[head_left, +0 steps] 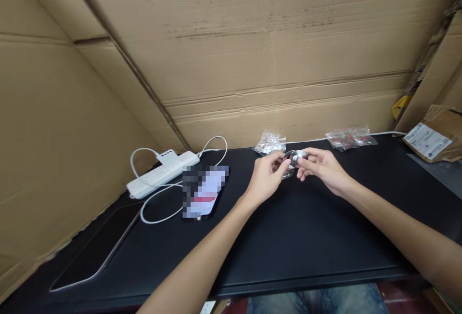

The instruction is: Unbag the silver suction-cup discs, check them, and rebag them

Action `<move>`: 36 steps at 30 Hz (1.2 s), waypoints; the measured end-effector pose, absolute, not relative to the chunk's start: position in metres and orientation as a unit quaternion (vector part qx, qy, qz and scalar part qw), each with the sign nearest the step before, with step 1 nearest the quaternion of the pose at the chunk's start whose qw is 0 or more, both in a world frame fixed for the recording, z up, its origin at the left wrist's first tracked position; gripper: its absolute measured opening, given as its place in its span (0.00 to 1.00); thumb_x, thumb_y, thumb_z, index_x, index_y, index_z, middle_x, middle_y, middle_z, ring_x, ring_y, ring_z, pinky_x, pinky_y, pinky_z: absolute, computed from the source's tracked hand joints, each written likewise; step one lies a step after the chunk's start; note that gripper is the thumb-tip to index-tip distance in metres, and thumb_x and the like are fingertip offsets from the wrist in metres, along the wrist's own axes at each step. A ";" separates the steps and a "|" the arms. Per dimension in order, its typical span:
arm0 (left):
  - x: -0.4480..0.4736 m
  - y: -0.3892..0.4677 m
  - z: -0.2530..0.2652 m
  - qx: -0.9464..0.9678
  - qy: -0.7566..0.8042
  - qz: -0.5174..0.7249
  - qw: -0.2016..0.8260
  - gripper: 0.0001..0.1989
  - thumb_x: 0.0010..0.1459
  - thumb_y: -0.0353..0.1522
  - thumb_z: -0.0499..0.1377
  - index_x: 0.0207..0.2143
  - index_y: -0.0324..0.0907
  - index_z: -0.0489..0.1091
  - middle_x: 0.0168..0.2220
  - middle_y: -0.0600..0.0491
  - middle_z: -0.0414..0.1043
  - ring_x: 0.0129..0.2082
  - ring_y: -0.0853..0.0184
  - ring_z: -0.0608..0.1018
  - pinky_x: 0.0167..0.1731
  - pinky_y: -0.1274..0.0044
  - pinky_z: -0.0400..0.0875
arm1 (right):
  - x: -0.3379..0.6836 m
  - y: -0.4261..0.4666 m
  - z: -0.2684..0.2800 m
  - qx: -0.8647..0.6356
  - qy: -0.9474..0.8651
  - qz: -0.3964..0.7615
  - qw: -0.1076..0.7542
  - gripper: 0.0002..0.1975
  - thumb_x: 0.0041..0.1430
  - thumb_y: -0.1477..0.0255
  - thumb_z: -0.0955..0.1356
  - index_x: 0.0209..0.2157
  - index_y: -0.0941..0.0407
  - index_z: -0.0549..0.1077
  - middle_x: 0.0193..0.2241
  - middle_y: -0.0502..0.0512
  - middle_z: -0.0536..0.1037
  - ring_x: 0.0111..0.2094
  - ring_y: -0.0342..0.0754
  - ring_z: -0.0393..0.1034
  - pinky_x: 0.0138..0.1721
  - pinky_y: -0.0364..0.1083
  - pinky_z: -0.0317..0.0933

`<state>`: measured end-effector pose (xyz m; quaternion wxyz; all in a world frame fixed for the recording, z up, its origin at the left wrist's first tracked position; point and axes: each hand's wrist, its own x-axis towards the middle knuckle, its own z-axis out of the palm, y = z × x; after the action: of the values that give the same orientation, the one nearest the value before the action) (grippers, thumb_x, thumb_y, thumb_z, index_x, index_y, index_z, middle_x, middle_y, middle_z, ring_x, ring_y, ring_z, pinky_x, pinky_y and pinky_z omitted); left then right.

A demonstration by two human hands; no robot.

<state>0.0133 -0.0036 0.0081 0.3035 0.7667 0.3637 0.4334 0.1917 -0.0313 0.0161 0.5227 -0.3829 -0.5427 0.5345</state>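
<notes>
Above the far part of the black table [288, 242], my left hand [267, 175] and my right hand [323, 169] meet fingertip to fingertip. A small round shiny metal piece [298, 158] is between them, pinched by the right thumb and fingers. My left hand is closed on the left side of it, where a thin rim shows; whether that rim is a separate part I cannot tell. A bit of clear plastic shows just below the left fingers. Directly behind the left hand lies a crumpled clear plastic bag [270, 142].
To the left are a phone [207, 193], a white power strip [162, 175] with a looped white cable [159, 221], and a dark tablet-like panel [99, 246]. Back right lie clear bags with red marks [350, 138] and a labelled brown package [431, 136]. Cardboard walls [270, 54] stand behind and left.
</notes>
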 end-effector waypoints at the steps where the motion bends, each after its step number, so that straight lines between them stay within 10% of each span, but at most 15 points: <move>1: 0.013 -0.002 0.006 0.761 0.366 0.434 0.314 0.10 0.62 0.36 0.57 0.34 0.40 0.75 0.28 0.51 0.75 0.28 0.67 0.75 0.29 0.76 0.68 | 0.192 -0.030 0.016 -0.387 -0.546 0.527 0.523 0.14 0.51 0.65 0.75 0.36 0.58 0.75 0.26 0.55 0.78 0.24 0.46 0.73 0.28 0.47 0.68; 9: 0.010 0.010 0.000 0.687 0.423 0.453 0.379 0.10 0.57 0.36 0.61 0.33 0.39 0.77 0.21 0.53 0.72 0.20 0.69 0.72 0.22 0.79 0.65 | 0.226 -0.005 0.002 -0.469 -0.603 0.317 0.562 0.07 0.52 0.69 0.73 0.33 0.56 0.79 0.24 0.54 0.78 0.25 0.50 0.74 0.28 0.50 0.68; 14: 0.008 0.015 -0.003 0.658 0.439 0.449 0.416 0.11 0.55 0.35 0.62 0.35 0.37 0.77 0.20 0.53 0.71 0.18 0.72 0.70 0.19 0.81 0.62 | 0.252 0.005 -0.009 -0.475 -0.799 0.066 0.363 0.11 0.59 0.75 0.68 0.38 0.52 0.82 0.39 0.57 0.82 0.43 0.58 0.71 0.49 0.60 0.63; 20: 0.009 0.014 -0.003 0.635 0.436 0.449 0.452 0.12 0.55 0.36 0.62 0.36 0.35 0.76 0.20 0.54 0.70 0.18 0.73 0.68 0.18 0.82 0.61 | 0.250 -0.003 -0.004 -0.462 -0.863 0.022 0.201 0.09 0.59 0.72 0.69 0.41 0.52 0.81 0.40 0.56 0.81 0.44 0.57 0.70 0.47 0.55 0.64; 36: 0.020 -0.003 0.002 0.706 0.318 0.416 0.478 0.09 0.60 0.32 0.59 0.38 0.36 0.75 0.24 0.54 0.70 0.23 0.72 0.72 0.25 0.79 0.69 | 0.207 -0.029 0.010 -0.375 -0.848 0.030 0.372 0.05 0.64 0.75 0.66 0.40 0.57 0.75 0.34 0.55 0.75 0.37 0.49 0.67 0.40 0.48 0.63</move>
<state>0.0204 -0.0025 0.0018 0.4781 0.7056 0.3175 0.4157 0.2066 -0.0294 0.0101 0.3722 -0.3755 -0.8483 0.0303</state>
